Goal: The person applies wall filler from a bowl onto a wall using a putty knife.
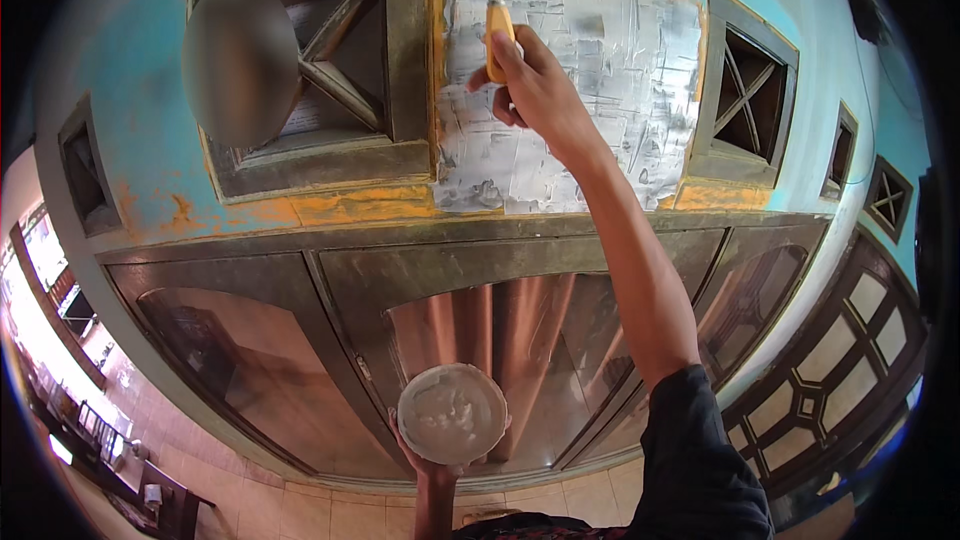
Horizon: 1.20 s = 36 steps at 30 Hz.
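Observation:
High on the wall, my right hand grips a putty knife by its yellow handle. The thin metal blade points up and lies near the upper left of a patch of whitish-grey putty, smeared in rough strokes over the wall. Whether the blade's edge touches the wall cannot be told. Low in front of me, my left hand holds up a round bowl from beneath, with its fingers curled round the sides. Wet grey-white putty lies inside the bowl.
Wooden vent frames with crossed bars flank the patch, one at left and one at right. A wooden ledge runs below it, above glazed wooden doors with a brown curtain. A dark panelled door stands at right.

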Each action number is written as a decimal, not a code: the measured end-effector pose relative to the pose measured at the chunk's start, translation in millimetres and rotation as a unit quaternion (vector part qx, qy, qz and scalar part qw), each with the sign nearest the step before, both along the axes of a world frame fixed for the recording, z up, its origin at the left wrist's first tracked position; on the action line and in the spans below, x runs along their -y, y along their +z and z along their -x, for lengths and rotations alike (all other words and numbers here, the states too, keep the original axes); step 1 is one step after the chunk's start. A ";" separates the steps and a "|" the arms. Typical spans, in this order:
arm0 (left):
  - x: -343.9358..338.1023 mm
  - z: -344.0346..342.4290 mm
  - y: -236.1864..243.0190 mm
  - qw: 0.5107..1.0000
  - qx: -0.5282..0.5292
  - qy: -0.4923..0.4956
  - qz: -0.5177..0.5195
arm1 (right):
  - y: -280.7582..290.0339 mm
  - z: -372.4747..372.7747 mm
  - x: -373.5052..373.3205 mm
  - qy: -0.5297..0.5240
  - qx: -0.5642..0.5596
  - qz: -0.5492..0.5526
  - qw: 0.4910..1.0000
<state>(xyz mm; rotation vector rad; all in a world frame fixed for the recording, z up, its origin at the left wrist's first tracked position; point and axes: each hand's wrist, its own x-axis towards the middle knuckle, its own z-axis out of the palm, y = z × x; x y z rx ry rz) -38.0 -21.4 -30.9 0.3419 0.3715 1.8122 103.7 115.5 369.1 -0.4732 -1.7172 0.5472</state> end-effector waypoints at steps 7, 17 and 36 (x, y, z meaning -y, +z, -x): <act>6.2 -1.0 20.4 0.999 -0.010 -0.045 -0.007 | 18.5 1.8 -13.8 -0.114 0.076 0.042 0.990; 7.9 -2.3 13.9 0.987 -0.151 0.038 -0.037 | -14.3 -4.8 -4.8 -0.054 0.082 0.101 0.990; 16.5 -1.4 10.9 0.997 -0.071 -0.013 -0.023 | -56.3 -79.9 17.3 0.650 -0.114 0.201 0.724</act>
